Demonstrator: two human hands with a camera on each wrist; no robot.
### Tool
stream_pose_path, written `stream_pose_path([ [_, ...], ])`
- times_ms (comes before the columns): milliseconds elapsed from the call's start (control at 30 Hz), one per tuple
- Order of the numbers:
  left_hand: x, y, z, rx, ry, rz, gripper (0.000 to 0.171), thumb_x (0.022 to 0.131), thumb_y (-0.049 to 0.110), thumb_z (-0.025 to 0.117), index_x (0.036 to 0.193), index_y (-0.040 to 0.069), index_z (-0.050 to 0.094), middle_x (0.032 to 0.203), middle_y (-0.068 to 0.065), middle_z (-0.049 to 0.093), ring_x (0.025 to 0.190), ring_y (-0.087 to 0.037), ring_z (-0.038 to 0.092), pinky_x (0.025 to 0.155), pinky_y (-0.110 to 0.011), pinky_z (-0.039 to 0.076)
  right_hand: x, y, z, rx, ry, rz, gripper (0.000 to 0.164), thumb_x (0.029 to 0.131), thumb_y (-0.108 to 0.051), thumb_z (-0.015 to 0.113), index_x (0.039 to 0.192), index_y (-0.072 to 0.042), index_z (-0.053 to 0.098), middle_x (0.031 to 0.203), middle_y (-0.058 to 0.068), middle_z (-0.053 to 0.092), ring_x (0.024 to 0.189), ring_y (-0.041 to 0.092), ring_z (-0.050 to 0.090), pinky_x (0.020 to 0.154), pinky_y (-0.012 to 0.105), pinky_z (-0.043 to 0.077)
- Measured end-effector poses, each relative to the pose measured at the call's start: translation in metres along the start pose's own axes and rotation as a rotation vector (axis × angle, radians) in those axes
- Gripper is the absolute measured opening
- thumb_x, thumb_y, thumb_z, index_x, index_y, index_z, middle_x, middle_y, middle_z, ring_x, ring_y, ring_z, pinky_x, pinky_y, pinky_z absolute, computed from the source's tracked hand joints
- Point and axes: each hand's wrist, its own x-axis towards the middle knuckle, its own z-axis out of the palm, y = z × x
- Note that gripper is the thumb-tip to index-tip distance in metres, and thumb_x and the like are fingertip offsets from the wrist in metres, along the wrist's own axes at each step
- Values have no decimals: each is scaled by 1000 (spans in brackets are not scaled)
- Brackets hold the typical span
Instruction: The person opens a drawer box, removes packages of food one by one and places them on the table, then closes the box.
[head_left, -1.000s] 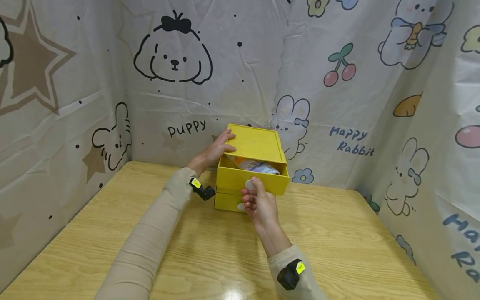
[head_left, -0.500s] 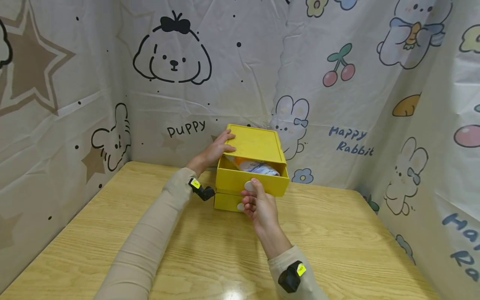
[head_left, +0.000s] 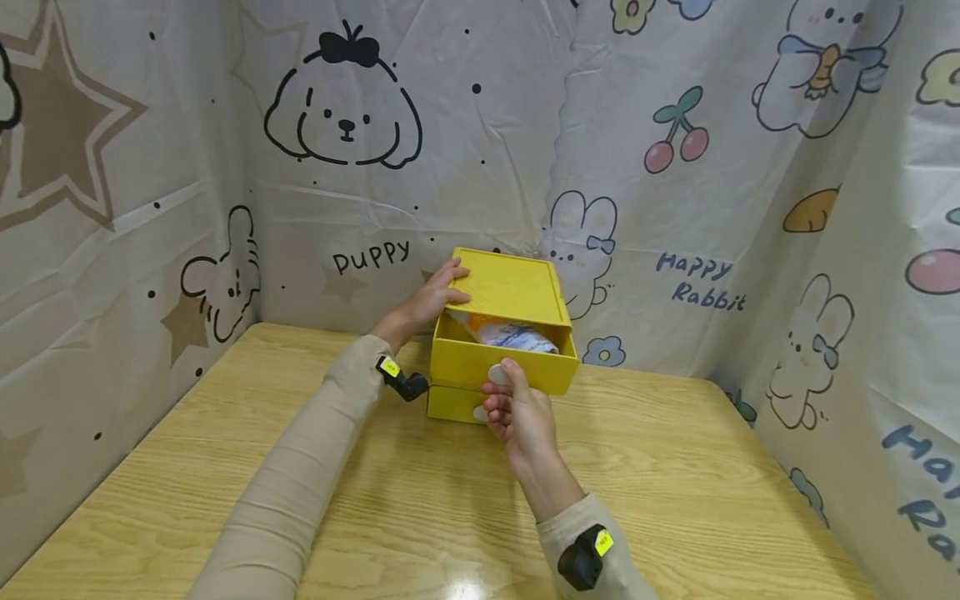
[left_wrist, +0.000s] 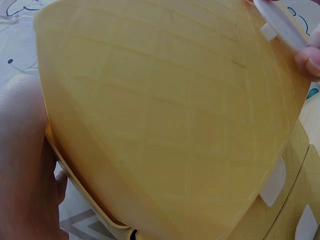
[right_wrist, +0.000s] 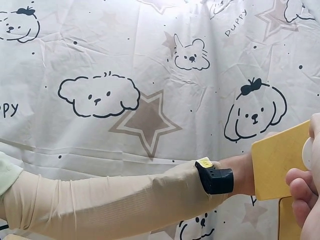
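A yellow two-tier drawer box (head_left: 510, 287) stands at the back of the table. Its upper drawer (head_left: 465, 358) is pulled partly out and tips down at the front. Inside lies a crinkled package (head_left: 517, 336) with white, blue and orange print, its rear part hidden under the box top. My right hand (head_left: 534, 429) pinches the drawer's white round knob (head_left: 497, 374) between thumb and fingers. My left hand (head_left: 423, 304) rests against the box's left upper edge, fingers spread over its top. In the left wrist view, the drawer's yellow wall (left_wrist: 165, 100) fills most of the picture.
Below, the lower drawer (head_left: 453, 402) is closed, with its own white knob (head_left: 480, 413). The wooden table (head_left: 667, 483) reaches to a printed cloth backdrop (head_left: 480, 192) behind and at both sides. Each sleeve carries a black wrist camera (head_left: 581, 562).
The upper drawer has come very slightly further out and down at the front, with my right hand on its knob. My left hand stays in place.
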Motion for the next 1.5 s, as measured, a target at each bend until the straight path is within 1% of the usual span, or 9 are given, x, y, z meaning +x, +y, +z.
stream_pose_path([
  [267, 1, -2, -1, -4, -3, 2, 64, 101, 23, 51, 160, 3, 33, 173, -3, 1, 156, -21, -3, 124, -45, 2, -3, 1, -1, -16, -13, -6, 50, 97, -46, 70, 99, 4, 69, 73, 2, 65, 57, 5, 54, 52, 17, 44],
  [600, 1, -4, -1, -4, 7, -2, 63, 103, 22, 51, 160, 4, 33, 173, -2, 2, 156, -21, -3, 124, -45, 2, -8, 2, -2, -34, -14, 1, 49, 97, -47, 70, 91, 2, 70, 68, 1, 63, 55, 5, 52, 51, 17, 43],
  [867, 1, -4, -1, -10, -10, -8, 64, 102, 23, 51, 160, 4, 32, 173, -2, 1, 156, -21, -3, 124, -45, 3, -10, 2, -3, -36, 4, 15, 50, 97, -49, 69, 91, 1, 70, 68, 2, 62, 54, 6, 51, 50, 17, 44],
  [1033, 1, -3, 0, 1, -2, -4, 64, 102, 23, 51, 160, 4, 33, 173, -2, 2, 156, -21, -2, 124, -45, 3, -11, 2, -3, -29, 8, 17, 49, 97, -48, 69, 90, 1, 71, 69, 3, 63, 54, 7, 51, 50, 17, 44],
  [1200, 1, -1, 0, 12, 1, -4, 64, 102, 24, 51, 160, 5, 33, 173, -1, 2, 156, -21, -2, 124, -45, 3, -12, 1, -2, -33, 8, 10, 49, 97, -48, 69, 87, 0, 71, 66, 1, 62, 53, 6, 51, 49, 17, 43],
  [1500, 1, -1, -1, 6, -7, 0, 63, 102, 24, 50, 160, 4, 34, 173, -2, 1, 156, -21, -2, 124, -45, 4, -15, 0, -2, -56, 23, 20, 49, 97, -48, 69, 91, 1, 71, 71, 2, 65, 54, 6, 51, 50, 17, 43],
])
